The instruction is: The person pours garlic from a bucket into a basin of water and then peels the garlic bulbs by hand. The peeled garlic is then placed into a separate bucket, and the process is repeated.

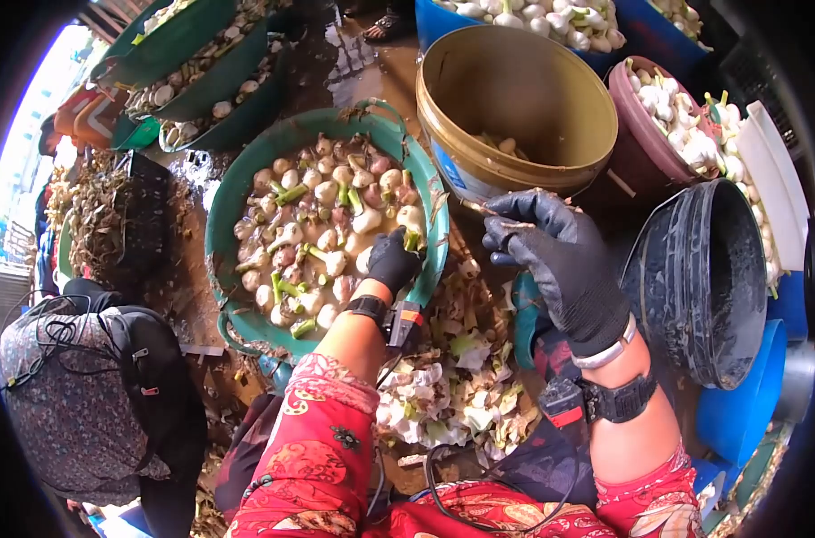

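Observation:
A green basin (217, 215) holds water and many garlic bulbs (313, 197) with cut green stems. My left hand (394, 260), in a black glove, reaches into the basin's right side among the bulbs; its fingers are curled down and whatever they grip is hidden. My right hand (555, 260), gloved too, is raised to the right of the basin, below a tall tan bucket (515, 157). Its fingers are bent, with brown scraps of peel on the fingertips and palm. A few pale bulbs lie at the bottom of the tan bucket.
Garlic peelings (452, 386) cover the ground below the basin. A black bucket (694, 278) and a blue bucket (744, 394) stand at the right. A pink tub (618, 90) holds white garlic. Stacked green basins (169, 85), a dark crate (143, 215) and a person's foot (385, 27) are farther off.

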Motion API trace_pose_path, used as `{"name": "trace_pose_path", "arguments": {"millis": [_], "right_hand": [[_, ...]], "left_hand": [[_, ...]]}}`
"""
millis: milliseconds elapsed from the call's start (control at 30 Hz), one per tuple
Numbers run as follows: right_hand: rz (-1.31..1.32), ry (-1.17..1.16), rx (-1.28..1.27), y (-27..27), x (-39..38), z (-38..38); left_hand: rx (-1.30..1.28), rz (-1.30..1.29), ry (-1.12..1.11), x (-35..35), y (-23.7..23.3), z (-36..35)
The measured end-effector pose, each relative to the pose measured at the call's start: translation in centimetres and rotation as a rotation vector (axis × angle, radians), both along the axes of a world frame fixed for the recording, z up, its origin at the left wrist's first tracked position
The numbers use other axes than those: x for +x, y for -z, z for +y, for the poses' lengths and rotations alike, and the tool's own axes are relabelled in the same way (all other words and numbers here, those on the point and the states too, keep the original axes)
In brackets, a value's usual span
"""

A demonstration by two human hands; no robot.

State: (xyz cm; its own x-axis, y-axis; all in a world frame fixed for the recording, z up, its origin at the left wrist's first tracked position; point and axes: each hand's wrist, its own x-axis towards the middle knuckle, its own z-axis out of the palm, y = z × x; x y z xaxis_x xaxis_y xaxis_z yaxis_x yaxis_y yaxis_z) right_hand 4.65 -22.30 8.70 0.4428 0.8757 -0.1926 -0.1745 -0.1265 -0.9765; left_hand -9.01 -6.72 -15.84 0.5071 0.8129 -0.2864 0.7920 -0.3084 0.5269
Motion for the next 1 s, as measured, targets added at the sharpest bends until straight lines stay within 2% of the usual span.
{"name": "trace_pose_path", "arguments": {"millis": [33,133,200,233,300,333,367,433,467,500,533,567,600,633,667,700,767,800,900,967,1000], "right_hand": [[-0.014,-0.001,0.002,-0.1,-0.1,0.0],[0.000,0.002,0.012,-0.3,-0.6,0.2],[0.015,0.010,0.024,0.2,-0.5,0.3],[0.025,0.014,0.037,0.3,-0.5,0.3],[0.037,-0.003,0.011,0.1,-0.6,0.1],[0.043,-0.028,-0.025,0.0,-0.8,0.0],[0.056,-0.035,-0.015,0.4,-1.2,-0.1],[0.022,-0.070,0.024,1.2,-2.0,0.1],[0.120,-0.143,-0.151,-0.4,-2.4,0.0],[-0.010,-0.129,-0.006,2.4,-3.3,0.2],[-0.131,-0.217,-0.010,2.1,-4.0,0.0],[-0.252,-0.304,-0.012,1.8,-4.7,-0.1],[-0.094,-0.393,0.057,3.0,-5.5,-0.1],[-0.311,-0.362,0.127,1.9,-6.6,-0.4],[-0.179,-0.384,0.189,2.2,-7.4,-0.4],[-0.045,-0.407,0.247,2.4,-8.3,-0.2],[0.067,-0.391,0.299,2.4,-9.5,-0.5],[0.173,-0.369,0.328,2.1,-10.1,-0.7],[0.132,-0.486,0.378,1.2,-10.9,-0.9],[0.210,-0.499,0.427,0.5,-11.4,-1.0],[0.276,-0.505,0.363,0.0,-11.5,-1.1]], "left_hand": [[-0.030,0.067,0.018,0.4,-0.1,0.0],[0.045,0.060,0.006,0.6,0.8,0.0],[-0.088,0.096,0.097,-0.5,1.7,0.9],[0.008,0.036,0.146,-1.5,1.4,0.7],[-0.092,-0.310,-0.005,-3.8,1.0,0.4],[-0.186,-0.500,-0.203,-4.3,-1.4,-0.6],[-0.429,-0.545,-0.336,-5.2,-4.1,-0.6],[-0.773,-0.881,-0.517,-6.7,-9.9,-1.6],[-0.812,-0.976,-0.530,-7.3,-12.7,-2.4],[-0.851,-1.073,-0.539,-7.7,-15.0,-3.4],[-0.883,-1.117,-0.541,-8.4,-16.9,-4.2],[-0.658,-1.093,-0.232,-9.6,-16.9,-4.6],[-0.727,-1.142,-0.305,-9.7,-19.7,-5.8],[-0.798,-1.190,-0.379,-9.7,-22.4,-7.2],[-0.779,-1.211,-0.326,-10.1,-23.1,-8.0],[-0.918,-1.246,-0.416,-11.1,-23.9,-8.6],[-0.455,-1.117,-0.146,-12.6,-24.6,-9.4],[-0.439,-1.117,-0.147,-12.8,-25.6,-9.9],[-0.483,-1.088,-0.211,-13.5,-27.7,-11.2],[-0.380,-1.044,-0.107,-14.2,-27.3,-11.3],[-0.237,-1.000,0.012,-14.9,-26.6,-11.0]]}}
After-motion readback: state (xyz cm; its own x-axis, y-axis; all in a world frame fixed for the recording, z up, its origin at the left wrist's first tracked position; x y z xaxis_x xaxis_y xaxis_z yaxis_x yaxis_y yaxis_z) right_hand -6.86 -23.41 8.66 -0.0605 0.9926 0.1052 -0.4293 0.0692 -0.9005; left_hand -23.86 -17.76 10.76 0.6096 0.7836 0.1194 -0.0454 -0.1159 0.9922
